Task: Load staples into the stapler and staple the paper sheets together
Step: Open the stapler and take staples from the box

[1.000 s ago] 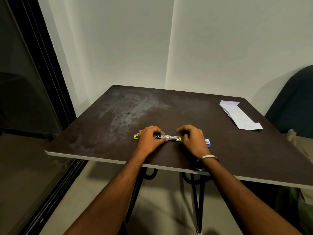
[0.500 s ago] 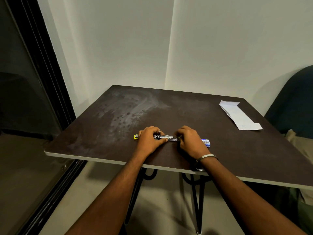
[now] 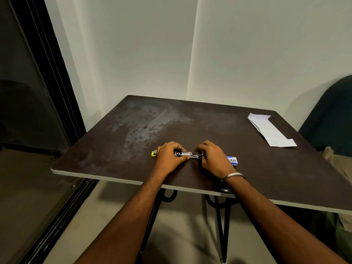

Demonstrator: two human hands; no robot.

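Here, both hands' fingers, left [image 3: 170, 158] and right [image 3: 213, 158], curled closed around the stapler [image 3: 187, 154].

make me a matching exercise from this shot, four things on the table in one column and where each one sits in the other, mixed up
Things:
1. stapler
2. staple box
3. paper
4. bangle

Places:
A. far right part of the table, untouched
B. on the right wrist
C. between the left hand and right hand, held by both
D. just right of the right hand, partly hidden by it

Pairs: 1-C, 2-D, 3-A, 4-B
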